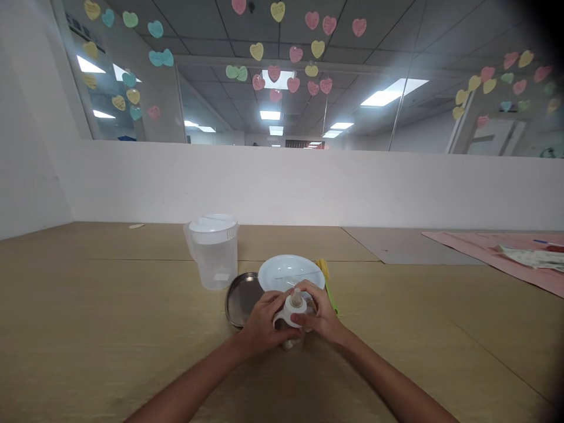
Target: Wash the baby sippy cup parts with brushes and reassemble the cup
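A small bottle (296,303) with a white collar, a side handle and a translucent nipple-like top stands upright between my hands. My left hand (264,326) is wrapped round its handle side and lower body. My right hand (323,314) grips the white collar from the right, thumb in front and fingers behind. Just beyond them is a light blue bowl (275,271) with something clear inside. To its left lies a round metal tray (241,301), partly behind my left hand. A yellow and green brush (324,268) shows at the bowl's right.
A translucent lidded pitcher (215,258) stands behind the metal tray, on the left. On the right, a pink cloth (471,244) bears a white packet (529,257) and a pen. A grey mat (403,247) lies by the white wall (282,188) at the back.
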`<act>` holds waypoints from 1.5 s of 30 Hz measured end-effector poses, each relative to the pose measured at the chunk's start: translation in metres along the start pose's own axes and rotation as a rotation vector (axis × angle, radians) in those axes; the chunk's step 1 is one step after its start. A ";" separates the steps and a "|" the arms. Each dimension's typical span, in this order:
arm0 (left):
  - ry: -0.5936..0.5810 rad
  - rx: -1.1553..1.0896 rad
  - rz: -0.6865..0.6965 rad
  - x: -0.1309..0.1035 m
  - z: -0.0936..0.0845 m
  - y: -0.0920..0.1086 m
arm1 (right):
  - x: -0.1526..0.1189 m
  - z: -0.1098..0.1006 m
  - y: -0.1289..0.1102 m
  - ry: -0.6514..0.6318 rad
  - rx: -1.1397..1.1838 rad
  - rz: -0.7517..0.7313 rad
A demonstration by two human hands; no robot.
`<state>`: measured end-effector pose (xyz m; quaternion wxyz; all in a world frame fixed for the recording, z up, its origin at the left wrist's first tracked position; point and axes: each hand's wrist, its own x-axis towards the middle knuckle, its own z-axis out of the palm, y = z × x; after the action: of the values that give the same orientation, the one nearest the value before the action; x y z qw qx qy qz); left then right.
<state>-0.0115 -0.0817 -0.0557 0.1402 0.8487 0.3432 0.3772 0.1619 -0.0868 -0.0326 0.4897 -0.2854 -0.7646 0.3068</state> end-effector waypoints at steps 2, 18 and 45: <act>-0.007 -0.011 -0.016 -0.001 0.001 -0.002 | 0.001 -0.001 0.000 -0.003 0.016 0.008; 0.016 -0.014 -0.019 -0.001 0.003 -0.012 | 0.006 -0.017 0.021 0.227 -0.196 0.014; -0.014 0.022 -0.041 -0.002 0.004 -0.011 | 0.015 -0.018 0.009 0.216 0.501 0.245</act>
<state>-0.0152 -0.0746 -0.0650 0.1409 0.8457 0.3636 0.3644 0.1742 -0.0668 -0.0248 0.5829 -0.2769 -0.5681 0.5107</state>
